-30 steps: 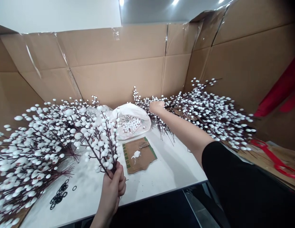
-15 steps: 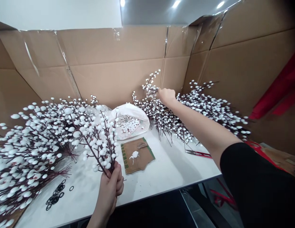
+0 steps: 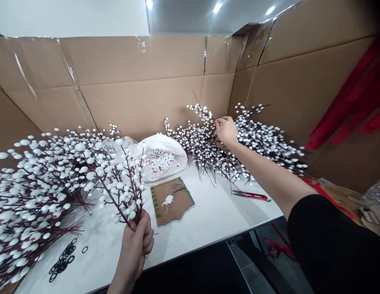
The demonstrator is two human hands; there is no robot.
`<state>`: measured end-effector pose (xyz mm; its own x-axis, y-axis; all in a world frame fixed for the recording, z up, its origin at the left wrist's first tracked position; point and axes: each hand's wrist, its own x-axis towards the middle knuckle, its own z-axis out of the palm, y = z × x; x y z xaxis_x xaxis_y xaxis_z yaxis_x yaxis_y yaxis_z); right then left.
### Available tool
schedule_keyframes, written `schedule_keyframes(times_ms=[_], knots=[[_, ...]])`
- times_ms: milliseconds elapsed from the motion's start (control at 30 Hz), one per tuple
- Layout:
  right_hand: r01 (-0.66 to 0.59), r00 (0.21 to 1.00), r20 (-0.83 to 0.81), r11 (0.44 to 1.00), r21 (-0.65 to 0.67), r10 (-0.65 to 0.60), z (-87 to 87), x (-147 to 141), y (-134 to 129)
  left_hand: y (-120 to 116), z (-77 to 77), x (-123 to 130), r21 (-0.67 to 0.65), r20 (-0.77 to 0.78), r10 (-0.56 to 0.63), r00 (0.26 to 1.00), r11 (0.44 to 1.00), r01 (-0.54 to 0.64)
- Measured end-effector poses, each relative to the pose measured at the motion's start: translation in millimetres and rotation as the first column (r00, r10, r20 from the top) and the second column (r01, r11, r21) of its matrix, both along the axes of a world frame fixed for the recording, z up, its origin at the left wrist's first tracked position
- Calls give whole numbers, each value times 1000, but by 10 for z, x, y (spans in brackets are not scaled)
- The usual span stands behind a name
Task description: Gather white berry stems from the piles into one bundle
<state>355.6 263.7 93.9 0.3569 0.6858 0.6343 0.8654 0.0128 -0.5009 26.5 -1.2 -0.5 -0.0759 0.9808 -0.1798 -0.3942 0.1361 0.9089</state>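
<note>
1. Wears a plain black, short, loose-cut fabric sleeve (image 3: 334,245) on the right side, wide at the hem and finishing near the elbow.
2. Looks matte and unpatterned in that cloth, too dark to show weave or seams.
3. Leaves the slim, tapering right forearm (image 3: 266,165) bare, along with the ungloved right hand (image 3: 226,130).
4. Shows a bare left forearm (image 3: 124,263) up to the lower edge of view, narrowing towards an ungloved left hand (image 3: 140,234).
</note>
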Motion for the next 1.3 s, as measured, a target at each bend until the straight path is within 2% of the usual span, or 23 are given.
schedule_keyframes(times_ms=[133,233,300,367,467,567,700,800,867,933,1000,1033,1067,1167,1200,1233,1300], knots=[[-123,967,-209,984,130,148,-49,-43,-229,-3,-24,-10,-5,-1,-1,1000,1000,1],[-267,862,-392,946,185,320,-126,-190,-470,8,-50,-1,-5,-9,-7,1000,1000,7],[-390,734,-524,899,197,433,-218,-320,-666,19,-56,10,-3,-5,0,1000,1000,0],[-508,571,-641,834,216,513,-325,-444,-872,27,-54,18,2,5,23,1000,1000,-23],[-601,331,-767,750,278,550,-470,-572,-1152,27,-44,20,-13,6,18,1000,1000,-18],[-589,154,-821,718,371,550,-589,-644,-1398,17,-27,15,-28,0,0,1000,1000,0],[-498,-7,-828,717,488,560,-784,-784,-1811,17,-13,17,-23,3,-6,1000,1000,6],[-454,-241,-810,675,582,535,-964,-986,-2209,24,-27,30,-21,11,-12,1000,1000,12],[-497,-306,-807,638,588,505,-1069,-1158,-2464,20,-41,44,-15,14,-20,1000,1000,20],[-566,-326,-822,600,566,467,-1142,-1333,-2666,7,-50,59,-10,15,-32,999,999,32],[-611,-295,-841,587,531,453,-1176,-1489,-2793,-9,-55,79,3,18,-36,999,999,36],[-624,-239,-852,599,502,465,-1181,-1557,-2828,-15,-58,90,14,22,-36,999,999,35],[-636,-151,-861,618,461,487,-1180,-1621,-2848,-20,-62,104,28,28,-36,999,999,35],[-663,181,-829,688,294,530,-1160,-1800,-2852,-19,-92,155,46,41,-28,999,999,26],[-674,250,-808,695,250,533,-1155,-1861,-2848,-17,-106,173,29,40,-15,999,999,14],[-690,280,-797,690,221,535,-1154,-1924,-2845,-16,-121,189,2,43,-2,999,1000,2],[-727,273,-791,655,203,548,-1166,-2050,-2844,-23,-146,210,-53,93,89,992,995,-84]])
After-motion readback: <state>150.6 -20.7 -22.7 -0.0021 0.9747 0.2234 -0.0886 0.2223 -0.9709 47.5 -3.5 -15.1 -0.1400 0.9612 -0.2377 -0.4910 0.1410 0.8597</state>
